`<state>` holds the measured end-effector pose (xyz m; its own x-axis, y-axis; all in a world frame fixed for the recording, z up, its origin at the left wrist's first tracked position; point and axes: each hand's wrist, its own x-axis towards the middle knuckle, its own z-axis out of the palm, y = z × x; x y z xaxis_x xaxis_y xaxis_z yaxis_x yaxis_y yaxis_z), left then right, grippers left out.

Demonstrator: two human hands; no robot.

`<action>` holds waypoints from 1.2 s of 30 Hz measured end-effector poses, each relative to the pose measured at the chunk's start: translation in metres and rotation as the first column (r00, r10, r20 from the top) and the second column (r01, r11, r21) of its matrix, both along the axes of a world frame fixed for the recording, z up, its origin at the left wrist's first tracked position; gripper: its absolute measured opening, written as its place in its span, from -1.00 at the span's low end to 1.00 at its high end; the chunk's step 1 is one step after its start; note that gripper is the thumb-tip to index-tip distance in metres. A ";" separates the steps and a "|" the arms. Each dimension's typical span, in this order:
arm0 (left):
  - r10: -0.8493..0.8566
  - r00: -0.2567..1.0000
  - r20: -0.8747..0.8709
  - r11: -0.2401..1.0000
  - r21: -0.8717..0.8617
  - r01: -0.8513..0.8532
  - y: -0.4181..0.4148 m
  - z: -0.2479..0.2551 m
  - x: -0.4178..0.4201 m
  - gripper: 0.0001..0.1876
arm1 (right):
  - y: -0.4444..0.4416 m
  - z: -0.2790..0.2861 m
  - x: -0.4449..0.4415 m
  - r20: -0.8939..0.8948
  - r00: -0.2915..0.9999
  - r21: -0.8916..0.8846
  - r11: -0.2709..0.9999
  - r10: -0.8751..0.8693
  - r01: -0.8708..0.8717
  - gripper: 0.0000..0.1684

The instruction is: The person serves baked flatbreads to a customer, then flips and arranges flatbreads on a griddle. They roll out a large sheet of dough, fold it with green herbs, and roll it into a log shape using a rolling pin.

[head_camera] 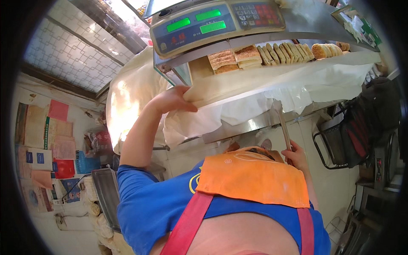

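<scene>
My left hand [174, 99] grips the near left corner of a white cloth [236, 87] along the front of a display case, thumb on the near side and fingertips partly hidden. Low on the right, my right hand [296, 156] holds a long, narrow utensil [283, 122]; its far end widens and reaches up to the hanging plastic sheet [277, 95]. Behind the cloth lie square, browned flatbreads [223, 60], a row of filled flatbread slices [285, 53] standing on edge, and round pastries [325, 51]. My right hand is apart from the breads.
An electronic scale [216, 25] with lit green displays sits on the shelf above the breads. To the right stands a black-framed chair [334, 146] with dark things on it. Papers [60, 127] cover the left wall, above a dark tray [106, 194]. Tiled floor [322, 178] shows below.
</scene>
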<state>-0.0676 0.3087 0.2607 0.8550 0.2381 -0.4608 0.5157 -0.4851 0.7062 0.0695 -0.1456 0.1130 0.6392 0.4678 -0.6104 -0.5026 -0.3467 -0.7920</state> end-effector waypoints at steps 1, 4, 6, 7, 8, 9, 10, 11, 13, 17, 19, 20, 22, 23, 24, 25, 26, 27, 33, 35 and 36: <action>-0.021 0.999 -0.027 0.991 0.129 0.025 0.000 0.003 0.001 -0.52 | 0.000 -0.006 0.000 0.010 1.000 0.000 1.000 0.002 -0.002 -0.12; 0.031 0.998 -0.056 0.938 0.348 -0.009 0.005 0.007 0.002 -0.60 | 0.002 -0.013 -0.002 0.015 1.000 0.039 0.999 -0.001 0.001 -0.12; 0.176 0.984 0.005 0.947 0.272 -0.170 0.022 0.006 -0.003 -0.67 | 0.008 -0.010 -0.003 0.013 1.000 0.061 0.998 -0.011 0.011 -0.12; 0.218 0.971 0.099 0.960 0.158 -0.231 0.031 0.002 -0.009 -0.68 | 0.012 -0.004 -0.004 0.012 1.000 0.069 0.997 -0.017 0.017 -0.11; 0.266 0.946 0.186 0.960 0.037 -0.277 0.040 -0.007 -0.016 -0.69 | 0.015 0.000 -0.005 0.010 1.000 0.076 0.997 -0.024 0.023 -0.11; 0.312 0.912 0.267 0.950 -0.089 -0.299 0.043 -0.008 -0.018 -0.70 | 0.018 -0.001 -0.007 0.040 0.999 0.075 0.997 -0.022 0.019 -0.14; 0.363 0.892 0.270 0.930 -0.156 -0.332 0.043 -0.009 -0.017 -0.74 | 0.019 -0.003 -0.007 0.070 0.997 0.073 0.997 -0.019 0.014 -0.18; 0.394 0.876 0.276 0.918 -0.168 -0.360 0.041 -0.008 -0.017 -0.73 | 0.020 -0.005 -0.007 0.099 0.995 0.070 0.997 -0.017 0.010 -0.21; 0.465 0.839 0.283 0.884 -0.206 -0.420 0.030 -0.004 -0.015 -0.72 | 0.020 -0.009 -0.006 0.122 0.992 0.023 0.999 0.022 -0.025 -0.21; 0.336 0.883 0.328 0.942 -0.115 -0.315 0.031 -0.005 -0.019 -0.71 | 0.024 -0.004 -0.007 0.099 0.994 -0.017 0.999 0.047 -0.046 -0.08; 0.229 0.897 0.379 0.966 0.028 -0.258 0.034 -0.007 -0.024 -0.73 | 0.027 -0.006 -0.005 0.107 0.992 -0.031 0.997 0.073 -0.071 -0.08; 0.173 0.901 0.398 0.968 0.101 -0.231 0.035 -0.007 -0.026 -0.74 | 0.029 -0.007 -0.005 0.111 0.990 -0.038 0.996 0.087 -0.084 -0.08; 0.135 0.841 0.524 0.852 0.372 -0.369 0.030 0.001 -0.025 -0.79 | 0.032 -0.007 -0.006 0.112 0.991 -0.058 0.996 0.075 -0.069 -0.09; 0.098 0.809 0.579 0.757 0.485 -0.438 0.026 0.009 -0.024 -0.81 | 0.034 -0.007 -0.007 0.113 0.991 -0.068 0.996 0.068 -0.061 -0.09; 0.223 0.760 0.610 0.752 0.389 -0.533 0.022 0.017 -0.021 -0.82 | 0.035 -0.009 -0.008 0.109 0.992 -0.050 0.997 0.066 -0.061 -0.10; 0.249 0.737 0.628 0.726 0.383 -0.572 0.022 0.022 -0.020 -0.82 | 0.035 -0.012 -0.008 0.106 0.992 -0.032 0.998 0.063 -0.059 -0.10; 0.272 0.713 0.646 0.700 0.375 -0.608 0.023 0.026 -0.019 -0.82 | 0.036 -0.014 -0.009 0.104 0.993 -0.014 0.998 0.056 -0.055 -0.10; 0.295 0.690 0.661 0.675 0.368 -0.640 0.022 0.027 -0.017 -0.81 | 0.038 -0.009 -0.012 0.123 0.991 -0.002 0.999 0.052 -0.052 -0.12; 0.214 0.506 0.835 0.750 0.192 -0.633 0.066 -0.009 -0.014 -0.82 | 0.040 0.023 -0.020 0.170 0.985 0.020 1.000 0.001 -0.004 -0.17; 0.229 0.533 0.815 0.725 0.222 -0.652 0.066 -0.004 -0.005 -0.71 | 0.021 -0.013 -0.013 0.173 0.984 0.091 0.995 -0.046 0.031 -0.20; 0.163 0.521 0.838 0.727 0.255 -0.637 0.067 -0.005 -0.002 -0.68 | 0.011 -0.027 -0.008 0.221 0.975 0.035 0.999 -0.014 0.007 -0.20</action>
<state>-0.0700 0.3752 0.2562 0.5553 0.6197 0.5546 0.1770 -0.7397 0.6492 0.0614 -0.1343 0.0857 0.7615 0.4781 -0.4377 -0.3176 -0.3134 -0.8949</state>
